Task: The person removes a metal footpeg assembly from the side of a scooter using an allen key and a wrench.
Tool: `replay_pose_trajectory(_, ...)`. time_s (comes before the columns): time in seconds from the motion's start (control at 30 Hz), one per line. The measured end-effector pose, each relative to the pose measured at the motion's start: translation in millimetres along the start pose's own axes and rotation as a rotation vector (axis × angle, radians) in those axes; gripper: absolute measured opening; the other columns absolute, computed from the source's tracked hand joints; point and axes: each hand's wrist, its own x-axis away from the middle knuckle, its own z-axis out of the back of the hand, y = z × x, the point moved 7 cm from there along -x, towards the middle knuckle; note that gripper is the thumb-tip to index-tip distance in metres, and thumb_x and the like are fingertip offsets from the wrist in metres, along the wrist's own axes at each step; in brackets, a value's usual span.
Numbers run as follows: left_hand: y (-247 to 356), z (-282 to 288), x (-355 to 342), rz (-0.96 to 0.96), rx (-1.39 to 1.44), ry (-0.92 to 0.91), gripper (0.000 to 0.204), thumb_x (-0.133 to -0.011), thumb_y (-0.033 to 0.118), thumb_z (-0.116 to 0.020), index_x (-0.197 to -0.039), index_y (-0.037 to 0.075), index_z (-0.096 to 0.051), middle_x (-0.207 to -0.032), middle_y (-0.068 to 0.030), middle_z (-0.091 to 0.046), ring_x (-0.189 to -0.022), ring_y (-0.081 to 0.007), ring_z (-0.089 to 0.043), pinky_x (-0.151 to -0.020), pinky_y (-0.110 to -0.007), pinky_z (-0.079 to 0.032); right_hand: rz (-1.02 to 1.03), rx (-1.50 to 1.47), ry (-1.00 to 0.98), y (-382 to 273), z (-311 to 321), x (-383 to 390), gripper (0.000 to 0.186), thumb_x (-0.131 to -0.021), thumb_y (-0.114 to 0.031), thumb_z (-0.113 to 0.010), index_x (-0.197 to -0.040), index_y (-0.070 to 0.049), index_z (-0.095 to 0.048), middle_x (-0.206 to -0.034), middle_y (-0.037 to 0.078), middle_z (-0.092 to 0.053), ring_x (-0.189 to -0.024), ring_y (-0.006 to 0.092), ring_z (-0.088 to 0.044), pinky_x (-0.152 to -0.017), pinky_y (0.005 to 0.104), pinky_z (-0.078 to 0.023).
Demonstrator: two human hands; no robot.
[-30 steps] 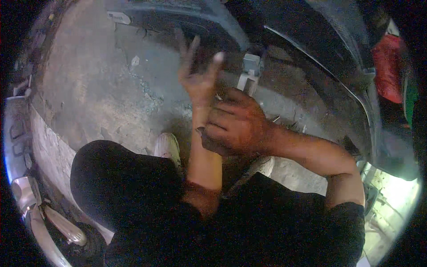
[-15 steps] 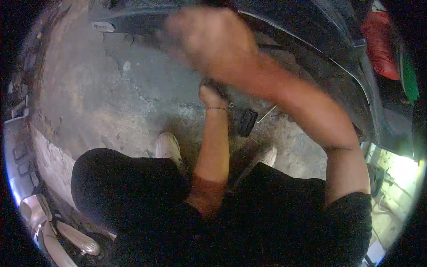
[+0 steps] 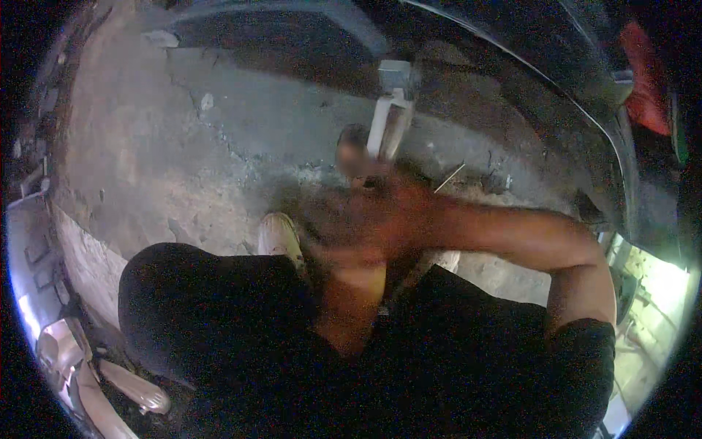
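My left hand (image 3: 353, 155) is closed ahead of my feet, around the lower end of a pale bar-like tool (image 3: 387, 124). A squared grey head (image 3: 395, 72) tops this tool, and its exact kind is unclear. My right hand (image 3: 351, 219) crosses over my left wrist and forearm. Motion smears its fingers, so whether it holds anything cannot be made out. Past the hands lies a dark curved panel (image 3: 504, 66), like the lower body of a vehicle.
My two pale shoes show, the left shoe (image 3: 278, 238) more plainly. A thin pale rod (image 3: 449, 178) lies on the worn concrete floor (image 3: 139, 168). At the right hang a red bundle (image 3: 643, 80) and a bright light (image 3: 662, 271). Pale curved parts (image 3: 131, 384) sit lower left.
My right hand has come down from beside the dark panel to over my left wrist. The pale tool now shows upright at my left hand. A black case on the floor is now covered.
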Motion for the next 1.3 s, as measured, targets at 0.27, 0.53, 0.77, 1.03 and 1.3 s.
replay_pose_trajectory(0.27, 0.1, 0.8, -6.2, -0.06, -0.114, -0.016, 0.021, -0.087, 0.021, -0.045, -0.085, 0.007, -0.06, -0.072, -0.0033, -0.052, -0.066, -0.0198, -0.051, -0.06, -0.034, -0.043, -0.489, 0.466, -0.011, 122.4, 46.1, -72.7, 0.029, -0.072, -0.028, -0.059, -0.096, -0.011, -0.058, -0.081, 0.005, -0.057, -0.071, 0.023, -0.058, -0.056, 0.0362, -0.048)
replay_pose_trajectory(0.53, 4.3, -1.4, -9.1, -0.032, -0.105, -0.07, 0.019, -0.085, 0.022, -0.047, -0.079, 0.009, -0.06, -0.068, -0.0017, -0.051, -0.062, -0.0186, -0.05, -0.056, -0.033, -0.041, -0.094, 0.391, 0.196, 37.5, 26.0, -41.0, 0.028, -0.072, -0.025, -0.058, -0.098, -0.014, -0.06, -0.08, 0.002, -0.056, -0.079, 0.0213, -0.056, -0.066, 0.045, -0.048)
replay_pose_trajectory(0.77, -8.8, 4.2, -3.2, -0.018, -0.136, -0.031, 0.02, -0.085, 0.023, -0.047, -0.08, 0.009, -0.06, -0.069, -0.002, -0.053, -0.062, -0.0188, -0.05, -0.056, -0.033, -0.041, 0.028, 0.171, -0.2, 33.3, -5.7, -5.9, 0.038, -0.071, -0.026, -0.06, -0.108, -0.017, -0.06, -0.097, 0.006, -0.059, -0.094, 0.0249, -0.057, -0.076, 0.0451, -0.047)
replay_pose_trajectory(1.03, -13.1, 8.8, -19.9, -0.001, -0.143, -0.072, 0.022, -0.084, 0.025, -0.046, -0.081, 0.009, -0.061, -0.074, -0.0029, -0.057, -0.064, -0.0195, -0.052, -0.056, -0.033, -0.042, -0.189, 0.366, 0.268, 77.7, 72.3, -45.7, 0.037, -0.085, -0.016, -0.057, -0.118, -0.003, -0.05, -0.112, 0.02, -0.05, -0.105, 0.031, -0.053, -0.084, 0.0378, -0.05)
replay_pose_trajectory(1.3, 19.3, -19.8, 20.5, -0.128, -0.193, 0.074, 0.02, -0.081, 0.025, -0.049, -0.078, 0.008, -0.06, -0.073, -0.0061, -0.057, -0.068, -0.0218, -0.056, -0.061, -0.038, -0.047, -0.336, 0.319, 0.205, 67.6, 62.0, -30.6, 0.04, -0.082, -0.014, -0.057, -0.122, -0.012, -0.05, -0.111, 0.018, -0.051, -0.099, 0.0325, -0.055, -0.077, 0.0421, -0.052)
